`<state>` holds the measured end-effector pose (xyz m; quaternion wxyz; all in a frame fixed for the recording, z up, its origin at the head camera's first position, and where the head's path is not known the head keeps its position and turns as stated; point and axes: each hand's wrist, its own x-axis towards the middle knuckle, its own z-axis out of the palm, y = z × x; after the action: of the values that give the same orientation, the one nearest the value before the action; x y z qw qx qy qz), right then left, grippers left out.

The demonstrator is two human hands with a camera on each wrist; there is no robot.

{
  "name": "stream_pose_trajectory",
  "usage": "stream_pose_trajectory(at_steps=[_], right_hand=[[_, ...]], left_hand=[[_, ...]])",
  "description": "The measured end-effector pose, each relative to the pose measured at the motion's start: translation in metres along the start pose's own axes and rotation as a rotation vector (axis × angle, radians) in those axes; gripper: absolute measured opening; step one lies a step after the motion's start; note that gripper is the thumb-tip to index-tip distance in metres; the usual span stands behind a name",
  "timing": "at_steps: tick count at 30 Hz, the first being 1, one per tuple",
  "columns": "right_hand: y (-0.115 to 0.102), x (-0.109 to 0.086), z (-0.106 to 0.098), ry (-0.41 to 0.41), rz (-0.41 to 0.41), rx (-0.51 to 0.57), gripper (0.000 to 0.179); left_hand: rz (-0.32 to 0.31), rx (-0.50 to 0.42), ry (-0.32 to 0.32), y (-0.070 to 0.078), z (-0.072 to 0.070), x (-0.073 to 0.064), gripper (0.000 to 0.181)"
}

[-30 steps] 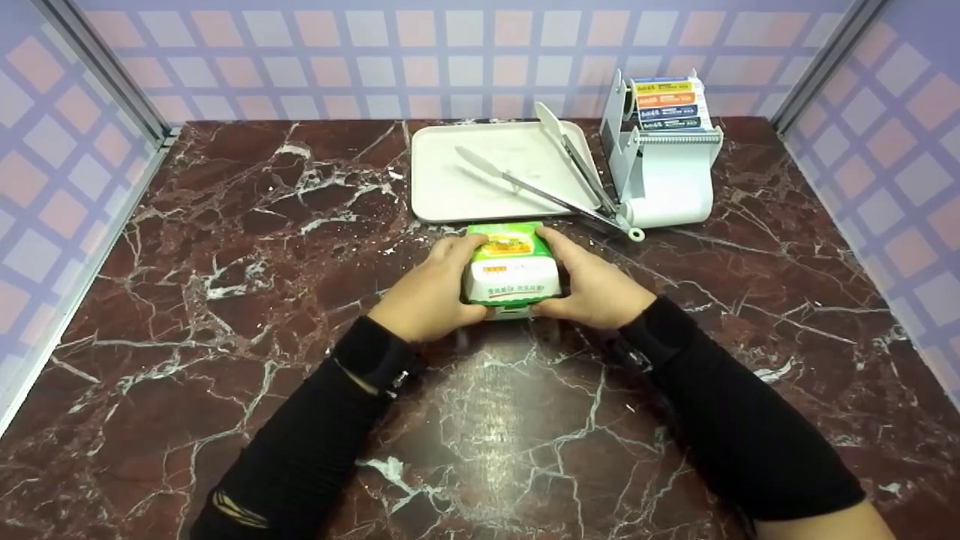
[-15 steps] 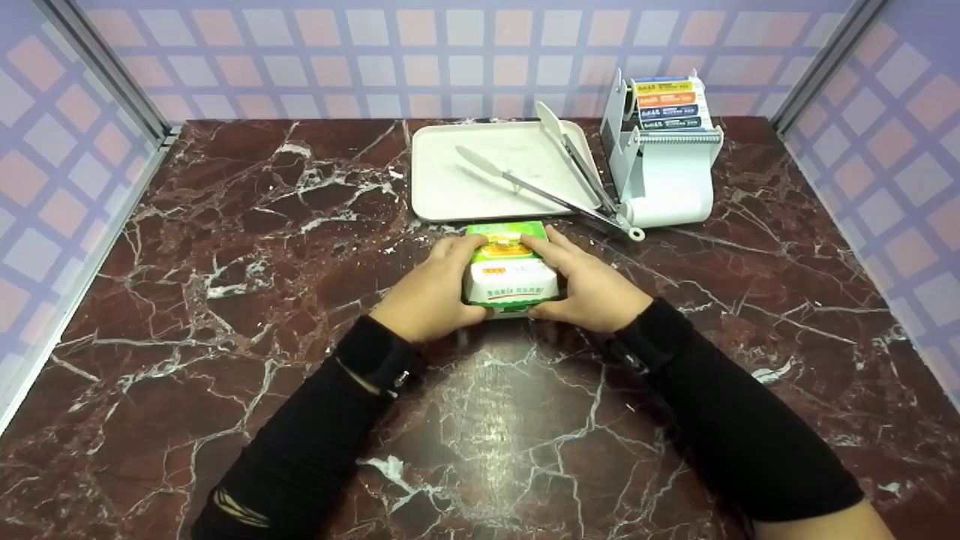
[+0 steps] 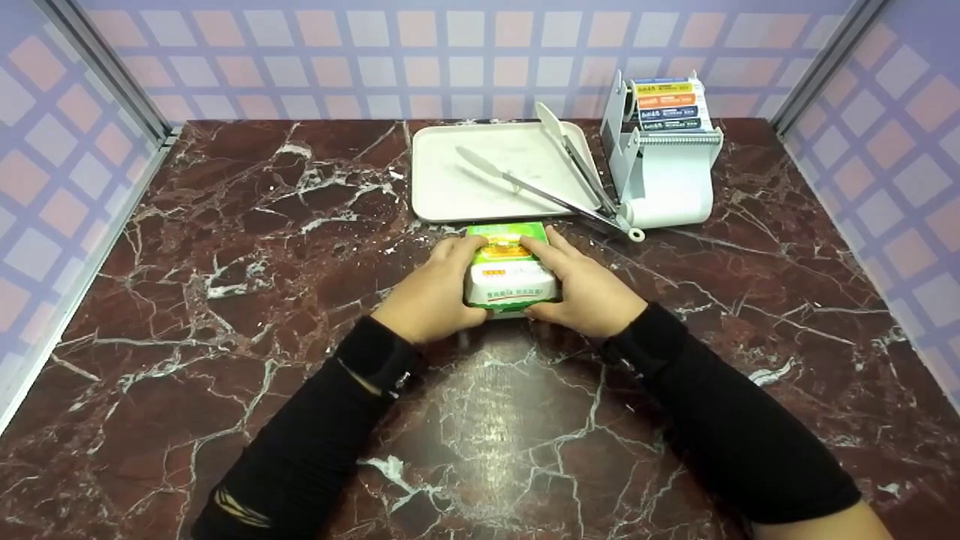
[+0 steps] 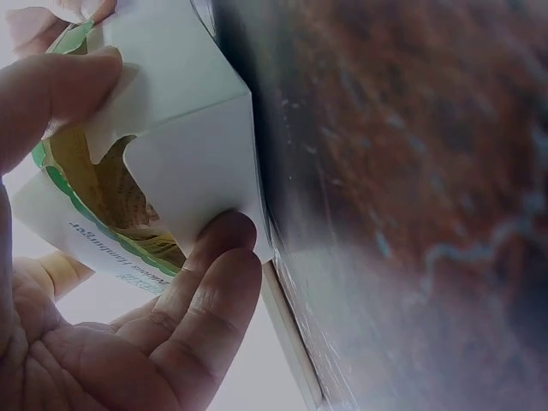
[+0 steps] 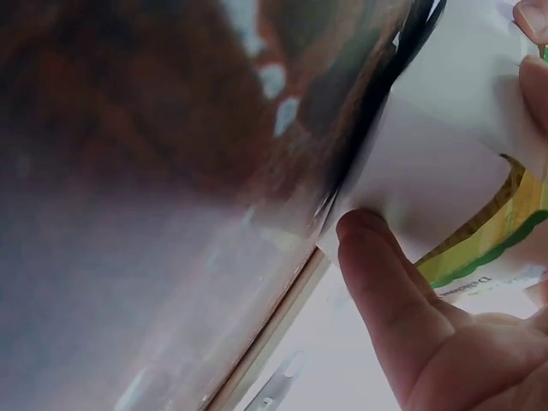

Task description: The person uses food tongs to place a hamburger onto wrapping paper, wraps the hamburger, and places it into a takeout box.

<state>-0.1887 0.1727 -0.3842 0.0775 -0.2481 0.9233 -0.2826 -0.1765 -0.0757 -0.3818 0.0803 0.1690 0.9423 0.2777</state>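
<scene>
A green and white hamburger box sits on the table in front of the tray in the head view. My left hand grips its left side, thumb at the near edge and forefinger on the top. On the right side my right hand holds it likewise, with a finger over the lid's picture. The left wrist view shows a gap between the lid and the white base, with brownish paper inside. In the right wrist view a fingertip touches the white side wall low down.
Behind the box lies a cream tray, with metal tongs spread across it and over its front right corner. A white label dispenser with several coloured labels stands to the right. Patterned walls border the marble table.
My right hand has shifted left and its forefinger has moved from the lid's far right corner onto the picture. My left hand and the box stay nearly in place.
</scene>
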Motion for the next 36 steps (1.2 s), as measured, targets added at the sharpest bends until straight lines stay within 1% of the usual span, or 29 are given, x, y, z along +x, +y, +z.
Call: stream_pose_trajectory(at_steps=[9, 16, 22, 30, 36], right_hand=[[0.000, 0.000, 0.001, 0.005, -0.006, -0.033, 0.104], [-0.007, 0.000, 0.003, 0.014, 0.030, -0.057, 0.101], [-0.013, -0.001, 0.005, 0.020, 0.039, -0.079, 0.101], [-0.014, -0.001, 0.005, 0.010, 0.055, -0.098, 0.102], [-0.016, -0.001, 0.005, 0.015, 0.059, -0.115, 0.099]], left_hand=[[0.019, 0.014, 0.018, -0.002, 0.001, 0.000, 0.101], [0.024, 0.018, 0.023, 0.000, 0.002, 0.000, 0.101], [0.010, 0.001, 0.018, 0.000, 0.003, 0.001, 0.104], [-0.013, 0.009, 0.012, 0.001, 0.005, 0.001, 0.110], [-0.014, 0.014, 0.024, 0.002, 0.006, 0.001, 0.106]])
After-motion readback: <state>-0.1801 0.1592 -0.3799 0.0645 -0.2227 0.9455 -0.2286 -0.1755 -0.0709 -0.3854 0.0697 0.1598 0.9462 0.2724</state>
